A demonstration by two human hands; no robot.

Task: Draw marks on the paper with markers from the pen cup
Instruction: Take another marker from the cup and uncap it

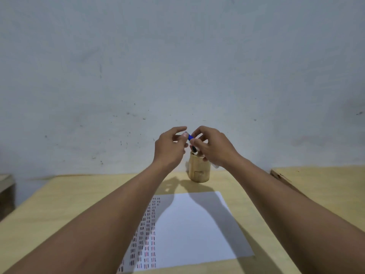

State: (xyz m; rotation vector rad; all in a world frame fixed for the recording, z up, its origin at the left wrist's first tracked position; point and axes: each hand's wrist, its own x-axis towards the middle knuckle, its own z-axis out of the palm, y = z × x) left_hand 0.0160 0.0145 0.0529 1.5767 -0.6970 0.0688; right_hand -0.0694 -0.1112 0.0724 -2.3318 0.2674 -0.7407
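Pale blue-grey wall (177, 56) behind a light wooden table (59, 204). Both hands are up over the pen cup (199, 171): left hand (169, 149) and right hand (212, 147) each pinch the blue marker (190, 137) between fingertips, other fingers loosely curled. Just under the fingers sits the cup; nearer me, the paper (197, 230) already has columns of short marks (147, 234).

Table (65, 196): you have a pale wooden top filling the lower part of the frame, up against the wall.
Paper (197, 230): a white sheet lies flat at lower centre; columns of short dark and red marks run down its left side.
Pen cup (199, 171): a wooden cylinder stands upright just beyond the sheet's far edge, apart from it.
Second surface (324, 178): a similar wooden top at right.
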